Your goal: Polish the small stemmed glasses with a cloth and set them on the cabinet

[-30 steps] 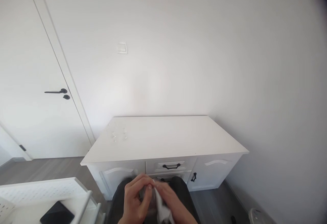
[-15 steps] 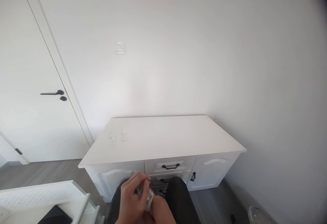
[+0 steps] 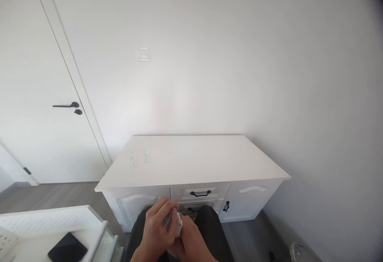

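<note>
Above my lap, both hands are held together around a small whitish, partly see-through thing [image 3: 179,223], most of it covered by fingers, so its kind is unclear. My left hand [image 3: 159,225] is closed on it, thumb and fingertips bent together at the top. Against its lower right side my right hand [image 3: 189,233] is closed too, its fingertips largely hidden. Several small clear pieces [image 3: 134,158] stand on the left part of the white cabinet [image 3: 194,162], too faint to name.
The cabinet has black handles [image 3: 200,193] on its drawers and doors. At the lower left is a white slatted unit [image 3: 54,218] holding a black flat object [image 3: 67,248]. A white door [image 3: 44,134] stands at left. A clear round-edged object [image 3: 299,252] shows at lower right.
The view has shifted slightly, moving the door and white unit a little rightward in the picture. My hands are drawn closer together around the whitish thing, the right one a bit higher.
</note>
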### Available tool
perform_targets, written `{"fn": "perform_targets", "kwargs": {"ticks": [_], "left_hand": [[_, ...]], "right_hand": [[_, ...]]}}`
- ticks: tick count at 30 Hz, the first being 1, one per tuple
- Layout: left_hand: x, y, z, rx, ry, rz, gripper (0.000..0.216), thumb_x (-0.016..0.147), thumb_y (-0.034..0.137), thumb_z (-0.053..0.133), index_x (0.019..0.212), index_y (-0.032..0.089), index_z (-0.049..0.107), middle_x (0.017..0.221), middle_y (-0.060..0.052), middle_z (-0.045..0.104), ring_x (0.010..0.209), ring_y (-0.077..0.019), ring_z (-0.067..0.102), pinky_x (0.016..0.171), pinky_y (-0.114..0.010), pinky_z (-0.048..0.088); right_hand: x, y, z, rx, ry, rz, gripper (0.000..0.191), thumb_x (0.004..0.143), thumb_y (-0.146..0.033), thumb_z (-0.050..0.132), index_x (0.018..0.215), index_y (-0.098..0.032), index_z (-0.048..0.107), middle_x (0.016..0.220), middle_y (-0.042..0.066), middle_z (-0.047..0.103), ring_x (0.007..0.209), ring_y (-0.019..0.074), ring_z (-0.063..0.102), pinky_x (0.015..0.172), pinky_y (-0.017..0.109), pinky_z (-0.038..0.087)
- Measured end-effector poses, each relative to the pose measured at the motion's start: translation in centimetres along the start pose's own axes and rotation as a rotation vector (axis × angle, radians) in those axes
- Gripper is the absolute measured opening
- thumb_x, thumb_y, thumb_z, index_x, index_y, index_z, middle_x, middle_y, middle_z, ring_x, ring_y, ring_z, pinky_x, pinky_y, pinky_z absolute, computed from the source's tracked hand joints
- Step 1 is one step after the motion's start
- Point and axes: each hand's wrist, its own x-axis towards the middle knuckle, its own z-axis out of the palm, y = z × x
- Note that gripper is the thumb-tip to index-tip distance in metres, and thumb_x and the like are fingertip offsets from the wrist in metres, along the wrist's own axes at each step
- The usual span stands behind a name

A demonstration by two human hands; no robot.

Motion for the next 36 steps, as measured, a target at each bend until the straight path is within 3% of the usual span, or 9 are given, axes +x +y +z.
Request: {"fn": "perform_targets", "kwargs": {"ticks": [7,11,13,17,20,23,25,31,36], "left_hand": [[-1.6,-1.9,-0.1,0.155,0.039,0.044,0.023,0.092,0.003,0.056,0.099,0.024,0.063,0.079,-0.002,0.067,0.072,-0.0184,0.065,0.069,-0.029,0.054],[-2.6,-1.0,1.3,0.143,0.001,0.089,0.027,0.087,0.001,0.057,0.1,0.025,0.06,0.081,-0.004,0.07,0.071,-0.0203,0.067,0.064,-0.03,0.055],[-3.0,-0.1,2.4,0.147,-0.058,0.174,0.031,0.082,0.0,0.06,0.101,0.024,0.059,0.078,-0.005,0.071,0.068,-0.0218,0.067,0.061,-0.032,0.055],[-3.3,1.0,3.5,0.161,-0.225,0.295,0.031,0.08,-0.001,0.059,0.099,0.024,0.061,0.077,-0.006,0.073,0.067,-0.023,0.067,0.06,-0.035,0.057],[-3.1,1.4,3.0,0.128,-0.26,0.282,0.037,0.083,0.001,0.06,0.11,0.025,0.063,0.091,-0.007,0.077,0.081,-0.0238,0.072,0.084,-0.041,0.062],[-3.4,1.0,2.2,0.138,-0.18,0.255,0.045,0.085,0.016,0.07,0.128,0.025,0.06,0.118,-0.013,0.073,0.111,-0.0318,0.069,0.108,-0.056,0.052],[-4.2,0.3,1.8,0.167,-0.061,0.171,0.04,0.087,0.018,0.07,0.125,0.025,0.06,0.122,-0.016,0.067,0.118,-0.0338,0.063,0.104,-0.055,0.053],[-6.6,-4.4,2.2,0.256,-0.061,-0.198,0.006,0.096,0.02,0.063,0.096,0.026,0.064,0.106,-0.008,0.059,0.101,-0.0262,0.063,0.091,-0.043,0.054],[-5.1,-11.8,3.0,0.322,-0.065,-0.385,0.015,0.098,0.024,0.058,0.086,0.023,0.066,0.096,-0.006,0.062,0.095,-0.0243,0.064,0.091,-0.043,0.055]], "right_hand": [[-2.2,2.5,-1.1,0.133,0.344,0.114,0.019,0.1,-0.042,0.052,0.095,-0.024,0.058,0.084,0.001,0.057,0.074,0.0189,0.056,0.07,0.03,0.048],[-2.2,2.2,-0.8,0.047,0.125,0.198,0.028,0.085,-0.034,0.072,0.109,-0.023,0.064,0.087,0.0,0.07,0.078,0.0208,0.065,0.072,0.029,0.052],[-2.3,2.2,0.1,-0.076,0.025,0.203,0.014,0.084,-0.026,0.069,0.097,-0.023,0.07,0.087,0.001,0.075,0.08,0.0225,0.069,0.07,0.028,0.052],[-3.2,3.0,1.1,-0.237,0.054,0.218,0.019,0.086,-0.015,0.057,0.073,-0.022,0.068,0.078,0.006,0.076,0.072,0.0232,0.069,0.068,0.032,0.051],[-3.6,3.8,0.4,-0.27,0.077,0.191,0.018,0.084,-0.016,0.058,0.075,-0.023,0.071,0.081,0.005,0.077,0.076,0.0234,0.07,0.076,0.034,0.051],[-2.2,5.6,-2.0,-0.299,0.125,0.203,0.016,0.087,-0.023,0.06,0.083,-0.024,0.076,0.089,0.006,0.078,0.086,0.025,0.071,0.085,0.036,0.051],[0.3,7.7,-4.7,-0.329,0.198,0.268,0.018,0.092,-0.032,0.062,0.093,-0.022,0.077,0.095,0.007,0.079,0.091,0.0269,0.072,0.088,0.036,0.053],[9.7,15.2,-14.0,-0.443,0.341,0.606,0.03,0.1,-0.043,0.067,0.111,-0.015,0.07,0.109,0.004,0.073,0.094,0.0234,0.072,0.085,0.041,0.061],[12.8,17.5,-15.6,-0.497,0.354,0.742,0.032,0.101,-0.038,0.067,0.127,-0.019,0.065,0.129,0.009,0.067,0.108,0.0253,0.069,0.091,0.046,0.06]]}}
